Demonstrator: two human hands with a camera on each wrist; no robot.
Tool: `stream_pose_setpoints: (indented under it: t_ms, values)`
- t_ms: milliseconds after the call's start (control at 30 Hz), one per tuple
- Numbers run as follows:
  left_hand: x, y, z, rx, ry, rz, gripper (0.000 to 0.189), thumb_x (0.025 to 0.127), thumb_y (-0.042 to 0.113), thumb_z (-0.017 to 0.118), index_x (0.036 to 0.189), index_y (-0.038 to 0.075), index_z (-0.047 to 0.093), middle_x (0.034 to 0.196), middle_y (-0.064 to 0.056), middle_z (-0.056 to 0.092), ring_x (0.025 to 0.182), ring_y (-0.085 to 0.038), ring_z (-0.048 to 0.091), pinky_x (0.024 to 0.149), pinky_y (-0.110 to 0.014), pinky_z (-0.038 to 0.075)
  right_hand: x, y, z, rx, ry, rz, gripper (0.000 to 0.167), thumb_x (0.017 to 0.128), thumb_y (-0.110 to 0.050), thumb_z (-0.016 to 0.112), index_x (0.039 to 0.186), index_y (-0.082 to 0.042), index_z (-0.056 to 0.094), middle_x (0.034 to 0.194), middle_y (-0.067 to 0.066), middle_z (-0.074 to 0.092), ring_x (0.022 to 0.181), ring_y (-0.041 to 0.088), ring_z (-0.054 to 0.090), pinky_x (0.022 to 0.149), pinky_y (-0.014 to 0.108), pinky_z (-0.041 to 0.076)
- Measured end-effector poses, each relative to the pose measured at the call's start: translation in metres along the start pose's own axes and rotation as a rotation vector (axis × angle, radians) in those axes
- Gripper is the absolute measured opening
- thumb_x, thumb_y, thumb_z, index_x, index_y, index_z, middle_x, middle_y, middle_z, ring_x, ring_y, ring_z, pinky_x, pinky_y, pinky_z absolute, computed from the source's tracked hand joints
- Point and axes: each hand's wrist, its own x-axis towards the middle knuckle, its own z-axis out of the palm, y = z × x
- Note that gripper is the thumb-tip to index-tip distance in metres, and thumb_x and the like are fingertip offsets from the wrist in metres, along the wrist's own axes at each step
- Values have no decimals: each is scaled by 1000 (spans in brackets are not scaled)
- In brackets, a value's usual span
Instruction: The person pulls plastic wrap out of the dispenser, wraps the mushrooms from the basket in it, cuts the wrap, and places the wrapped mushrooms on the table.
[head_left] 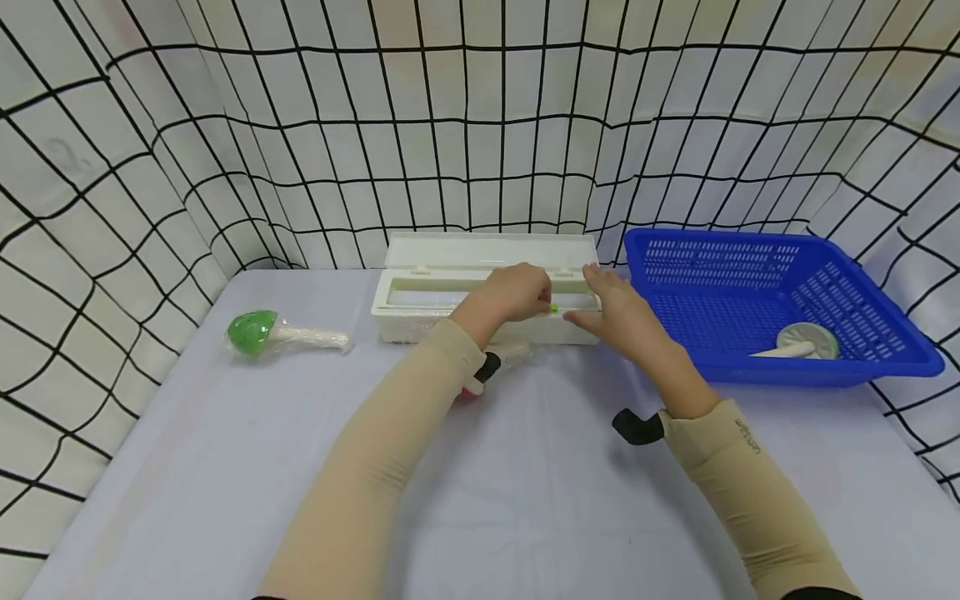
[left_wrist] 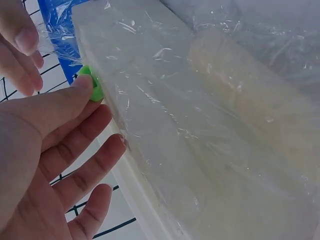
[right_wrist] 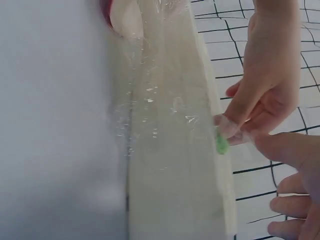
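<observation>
A long white cling film dispenser box (head_left: 405,325) stands at the back of the table with its lid raised. At its front edge my left hand (head_left: 513,292) pinches a small green slider (left_wrist: 93,82) between thumb and forefinger. Clear film (left_wrist: 165,100) hangs down over the box front. My right hand (head_left: 618,312) is at the box's right end, fingers spread, its thumb tip close to the slider and the film edge in the right wrist view. A red-topped object (right_wrist: 125,17) with a pale handle (head_left: 513,354) lies before the box, partly hidden by my left wrist.
On the left lies a green-headed, white-handled object (head_left: 288,333) wrapped in clear film. A blue plastic basket (head_left: 720,371) on the right holds a pale round-headed object (head_left: 806,342) with a handle. Black netting (head_left: 465,117) over white sheeting surrounds the back and sides.
</observation>
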Motion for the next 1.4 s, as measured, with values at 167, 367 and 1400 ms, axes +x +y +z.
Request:
stream_pose_setpoints:
  t_ms: [167,367,1400]
  values:
    - [-1,-3,1,-4,1,7,21,102,26,67,113,11,75,112,-2,73,100,-18,66,94,-44,51,5,11,18,19,9,13,77,102,-12,63,156,14,15,164,33,11,151,49,7,121,58,11]
    - [-3,-6,5,-8,0,2,20,102,26,67,112,12,75,110,-1,72,99,-17,65,93,-43,50,7,28,47,26,12,28,75,107,-12,53,154,19,3,162,37,-3,147,59,-1,119,62,9]
    - [-27,-31,-12,71,-5,34,15,101,24,67,105,11,75,99,2,72,94,-17,64,99,-49,45,-1,30,45,-82,49,1,60,111,-16,44,154,17,19,162,35,14,149,51,16,119,60,17]
